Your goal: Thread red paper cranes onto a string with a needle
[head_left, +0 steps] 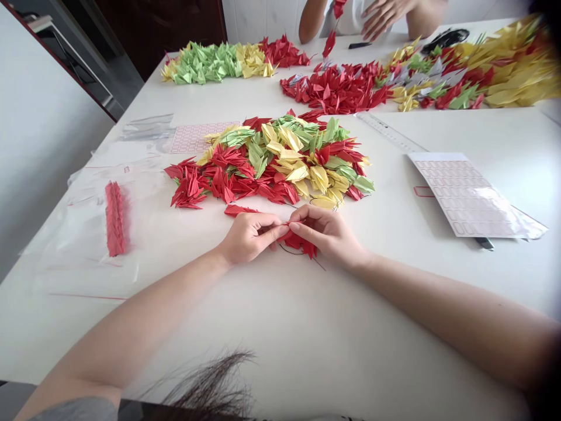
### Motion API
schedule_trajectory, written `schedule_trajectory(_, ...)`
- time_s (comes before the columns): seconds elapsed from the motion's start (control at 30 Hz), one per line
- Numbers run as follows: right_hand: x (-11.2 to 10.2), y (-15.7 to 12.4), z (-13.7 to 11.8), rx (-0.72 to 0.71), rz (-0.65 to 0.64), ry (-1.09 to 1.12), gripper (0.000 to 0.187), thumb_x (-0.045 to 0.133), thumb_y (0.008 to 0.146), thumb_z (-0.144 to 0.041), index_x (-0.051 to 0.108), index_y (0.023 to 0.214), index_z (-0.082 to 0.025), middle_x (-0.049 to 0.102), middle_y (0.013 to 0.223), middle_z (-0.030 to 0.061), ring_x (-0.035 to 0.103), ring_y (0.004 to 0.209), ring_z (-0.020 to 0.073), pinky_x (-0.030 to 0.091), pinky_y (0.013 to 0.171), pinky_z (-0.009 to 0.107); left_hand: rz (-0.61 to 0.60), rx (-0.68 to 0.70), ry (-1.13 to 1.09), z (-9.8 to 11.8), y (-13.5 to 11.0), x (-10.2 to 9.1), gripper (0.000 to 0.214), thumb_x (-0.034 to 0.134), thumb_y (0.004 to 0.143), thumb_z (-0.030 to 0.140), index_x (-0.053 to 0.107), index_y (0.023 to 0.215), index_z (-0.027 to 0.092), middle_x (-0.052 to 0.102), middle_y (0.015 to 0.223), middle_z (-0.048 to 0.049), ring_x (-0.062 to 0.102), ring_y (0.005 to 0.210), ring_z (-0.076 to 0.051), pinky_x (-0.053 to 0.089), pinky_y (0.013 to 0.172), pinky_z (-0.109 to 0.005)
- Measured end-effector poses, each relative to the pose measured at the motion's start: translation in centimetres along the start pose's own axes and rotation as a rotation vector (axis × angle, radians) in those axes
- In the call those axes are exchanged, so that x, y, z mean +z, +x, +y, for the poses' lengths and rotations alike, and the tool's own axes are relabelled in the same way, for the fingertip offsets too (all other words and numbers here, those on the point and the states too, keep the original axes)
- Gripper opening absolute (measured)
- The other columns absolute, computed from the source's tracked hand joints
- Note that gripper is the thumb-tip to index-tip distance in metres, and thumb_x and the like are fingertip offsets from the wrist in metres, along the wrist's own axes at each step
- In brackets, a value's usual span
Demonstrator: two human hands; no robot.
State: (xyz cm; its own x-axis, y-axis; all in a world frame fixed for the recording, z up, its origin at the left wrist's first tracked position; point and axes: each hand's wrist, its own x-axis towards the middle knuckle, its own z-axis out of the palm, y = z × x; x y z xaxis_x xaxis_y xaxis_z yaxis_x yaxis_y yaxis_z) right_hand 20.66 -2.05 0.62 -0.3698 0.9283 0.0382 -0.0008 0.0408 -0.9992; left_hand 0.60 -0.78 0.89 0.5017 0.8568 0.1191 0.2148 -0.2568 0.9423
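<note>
My left hand [249, 237] and my right hand [331, 237] meet at the middle of the table, thumbs and fingertips pinched together. Between them is a red folded-paper crane [288, 227], mostly hidden by the fingers. More red folded paper [307, 244] hangs just under my right hand, and a dark thread [291, 251] loops below it. Just beyond my hands lies a heap of folded paper cranes [280, 155] in red, yellow and green. A few red ones [240, 210] lie by my left knuckles.
To the left, a clear plastic bag [87, 234] holds a red paper bundle [115, 219]. Label sheets [468, 196] and a ruler [392, 133] lie to the right. Farther back are more paper heaps [337, 88] and another person's hand [385, 13].
</note>
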Motion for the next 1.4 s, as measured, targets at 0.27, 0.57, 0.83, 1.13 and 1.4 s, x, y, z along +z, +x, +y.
schedule_trajectory(0.27, 0.0, 0.2, -0.2, 0.076, 0.100, 0.126, 0.039, 0.079, 0.079, -0.055, 0.066, 0.080, -0.018, 0.065, 0.077, 0.0024, 0.058, 0.066, 0.0127, 0.050, 0.060, 0.026, 0.115, -0.090, -0.139, -0.4, 0.2, 0.3, 0.032, 0.084, 0.071, 0.045, 0.068, 0.072, 0.017, 0.062, 0.060, 0.0007, 0.050, 0.047, -0.010, 0.039, 0.043, -0.024)
schedule_trajectory(0.57, 0.1, 0.3, -0.4, 0.068, 0.148, 0.083, 0.042, 0.078, 0.079, -0.058, 0.064, 0.077, -0.018, 0.061, 0.073, 0.0005, 0.053, 0.062, 0.0113, 0.045, 0.059, 0.026, 0.147, 0.004, 0.045, -0.2, -0.2, 0.0, 0.037, 0.058, 0.095, 0.048, 0.073, 0.085, 0.016, 0.054, 0.046, 0.0040, 0.048, 0.040, -0.010, 0.037, 0.045, -0.024)
schedule_trajectory(0.83, -0.1, 0.3, -0.4, 0.054, 0.118, 0.010, 0.047, 0.075, 0.078, -0.064, 0.064, 0.078, -0.018, 0.062, 0.074, 0.0024, 0.052, 0.065, 0.0135, 0.044, 0.059, 0.027, 0.140, 0.074, 0.121, 0.1, -0.3, -0.2, 0.034, 0.052, 0.099, 0.039, 0.068, 0.081, 0.016, 0.052, 0.047, 0.0051, 0.048, 0.043, -0.010, 0.037, 0.047, -0.023)
schedule_trajectory(1.13, 0.1, 0.1, -0.1, -0.001, 0.036, 0.014, 0.040, 0.077, 0.081, -0.055, 0.065, 0.082, -0.017, 0.063, 0.077, 0.0026, 0.056, 0.065, 0.0124, 0.046, 0.059, 0.026, 0.190, 0.436, 0.457, -0.7, -0.2, 0.3, 0.018, 0.061, 0.095, 0.027, 0.064, 0.080, 0.017, 0.064, 0.061, 0.0042, 0.051, 0.047, -0.007, 0.038, 0.050, -0.019)
schedule_trajectory(1.4, -0.1, 0.2, -0.1, -0.016, 0.054, -0.009, 0.039, 0.078, 0.080, -0.055, 0.069, 0.082, -0.017, 0.066, 0.079, 0.0037, 0.060, 0.069, 0.0140, 0.050, 0.064, 0.027, 0.314, 0.598, 0.604, -1.0, 0.2, 0.1, 0.018, 0.069, 0.092, 0.032, 0.066, 0.080, 0.018, 0.070, 0.073, -0.0013, 0.060, 0.068, -0.013, 0.048, 0.068, -0.026)
